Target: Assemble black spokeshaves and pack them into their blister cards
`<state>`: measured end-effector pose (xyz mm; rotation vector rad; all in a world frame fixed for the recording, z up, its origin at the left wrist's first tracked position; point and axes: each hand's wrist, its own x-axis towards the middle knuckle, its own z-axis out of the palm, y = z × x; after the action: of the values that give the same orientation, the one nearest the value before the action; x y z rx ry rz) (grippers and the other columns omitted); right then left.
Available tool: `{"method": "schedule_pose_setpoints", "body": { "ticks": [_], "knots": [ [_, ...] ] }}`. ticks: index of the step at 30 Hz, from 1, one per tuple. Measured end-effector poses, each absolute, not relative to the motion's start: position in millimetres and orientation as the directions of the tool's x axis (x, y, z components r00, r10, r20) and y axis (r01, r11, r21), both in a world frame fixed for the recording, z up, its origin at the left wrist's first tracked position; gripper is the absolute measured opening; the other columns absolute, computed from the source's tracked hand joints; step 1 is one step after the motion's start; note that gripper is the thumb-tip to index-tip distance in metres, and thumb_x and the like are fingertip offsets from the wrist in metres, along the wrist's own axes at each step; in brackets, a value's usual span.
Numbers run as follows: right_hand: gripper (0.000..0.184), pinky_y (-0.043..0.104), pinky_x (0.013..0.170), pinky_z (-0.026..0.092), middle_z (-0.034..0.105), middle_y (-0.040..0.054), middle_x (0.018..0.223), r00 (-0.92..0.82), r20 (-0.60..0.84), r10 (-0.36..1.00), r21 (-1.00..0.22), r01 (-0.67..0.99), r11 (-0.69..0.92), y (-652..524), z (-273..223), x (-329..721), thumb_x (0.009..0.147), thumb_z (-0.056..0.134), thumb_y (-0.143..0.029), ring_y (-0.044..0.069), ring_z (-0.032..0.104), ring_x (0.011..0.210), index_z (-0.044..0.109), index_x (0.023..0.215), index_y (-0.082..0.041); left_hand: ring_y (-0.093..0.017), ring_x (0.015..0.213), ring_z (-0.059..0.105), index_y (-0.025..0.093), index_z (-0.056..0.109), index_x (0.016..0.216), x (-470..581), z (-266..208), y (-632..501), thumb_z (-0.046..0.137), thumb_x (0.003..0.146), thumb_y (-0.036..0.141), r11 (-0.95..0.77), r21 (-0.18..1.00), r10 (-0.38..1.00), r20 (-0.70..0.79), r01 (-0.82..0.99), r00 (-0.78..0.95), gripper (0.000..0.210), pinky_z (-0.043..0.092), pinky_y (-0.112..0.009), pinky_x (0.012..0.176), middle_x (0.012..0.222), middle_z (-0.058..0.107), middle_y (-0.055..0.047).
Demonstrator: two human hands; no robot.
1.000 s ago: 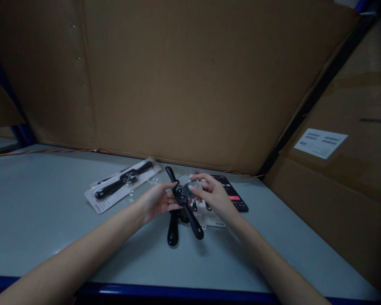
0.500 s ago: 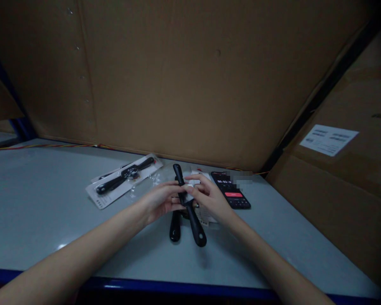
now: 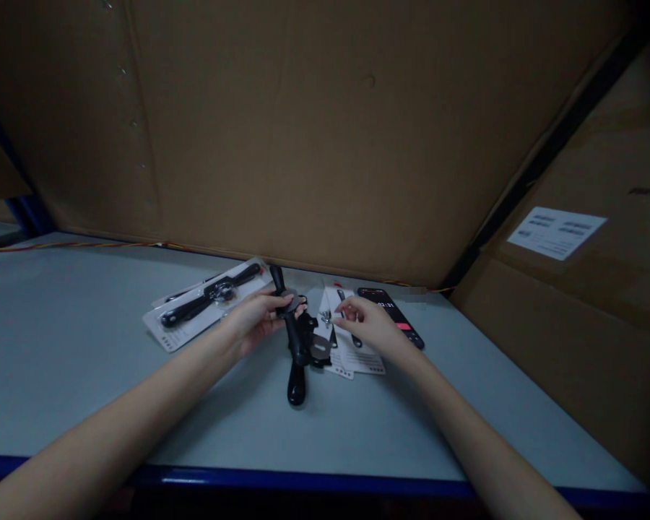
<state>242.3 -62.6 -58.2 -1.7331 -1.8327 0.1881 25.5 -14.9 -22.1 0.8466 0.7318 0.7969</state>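
Observation:
My left hand (image 3: 260,318) is closed around the middle of a black two-handled spokeshave (image 3: 297,334), its thumb on the grey centre plate. The tool is tilted, one handle pointing away from me. Under it and partly hidden, a second black spokeshave (image 3: 297,388) rests on the table, with a grey slotted plate showing at its middle. My right hand (image 3: 371,325) is apart from the tool, thumb and fingertips pinched at a small shiny metal piece (image 3: 326,316) above printed cards (image 3: 362,361). The piece's exact shape is too small to tell.
Packaged spokeshaves (image 3: 195,307) on white cards lie at the left. A phone (image 3: 406,326) showing a timer lies behind my right hand. Cardboard (image 3: 325,144) walls off the back, and a labelled box (image 3: 568,303) stands at the right. The table's blue edge (image 3: 303,480) runs in front.
My left hand has drawn the spokeshave left, uncovering more of the one beneath. My right hand has come off the tool and shifted right, with the small metal piece at its fingertips.

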Motion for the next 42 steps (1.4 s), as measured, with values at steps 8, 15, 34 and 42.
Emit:
{"method": "schedule_pose_setpoints", "body": {
  "ticks": [8, 15, 34, 42],
  "knots": [
    [0.025, 0.034, 0.076, 0.034, 0.054, 0.0058, 0.091, -0.09, 0.434, 0.896, -0.274, 0.935, 0.226, -57, -68, 239, 0.073, 0.061, -0.039, 0.023, 0.046, 0.092, 0.064, 0.094, -0.025, -0.014, 0.07, 0.065, 0.009, 0.054, 0.084, 28, -25, -12, 0.046, 0.076, -0.002, 0.401, 0.858, 0.837, -0.202, -0.319, 0.509, 0.016, 0.054, -0.021, 0.064, 0.083, 0.065, -0.012],
    [0.017, 0.032, 0.077, 0.033, 0.055, 0.0039, 0.089, -0.121, 0.451, 0.885, -0.327, 0.9, 0.289, -59, -68, 223, 0.078, 0.057, -0.037, 0.02, 0.046, 0.092, 0.063, 0.085, -0.023, -0.017, 0.073, 0.065, 0.004, 0.056, 0.082, 24, -27, -4, 0.047, 0.075, 0.004, 0.461, 0.826, 0.83, -0.272, -0.326, 0.487, 0.011, 0.054, -0.022, 0.068, 0.082, 0.066, -0.016],
    [0.018, 0.029, 0.061, 0.028, 0.052, 0.0025, 0.058, 0.197, 0.251, 0.948, -0.468, 0.882, -0.059, -33, -59, 211, 0.061, 0.065, -0.032, 0.022, 0.049, 0.077, 0.06, 0.048, -0.02, -0.017, 0.065, 0.065, 0.009, 0.053, 0.091, 22, -22, -8, 0.05, 0.074, 0.009, 0.378, 0.904, 0.824, -0.229, -0.201, 0.519, 0.017, 0.053, -0.03, 0.07, 0.081, 0.066, -0.013],
    [0.02, 0.027, 0.067, 0.032, 0.052, -0.0006, 0.069, 0.14, 0.413, 0.9, -0.604, 0.781, 0.156, -46, -39, 210, 0.071, 0.053, -0.029, 0.016, 0.048, 0.074, 0.049, 0.055, -0.019, -0.017, 0.064, 0.065, 0.009, 0.051, 0.09, 27, -24, -14, 0.048, 0.076, 0.012, 0.472, 0.856, 0.793, -0.306, -0.213, 0.527, 0.015, 0.053, -0.028, 0.067, 0.075, 0.065, -0.01]
  ]
}}
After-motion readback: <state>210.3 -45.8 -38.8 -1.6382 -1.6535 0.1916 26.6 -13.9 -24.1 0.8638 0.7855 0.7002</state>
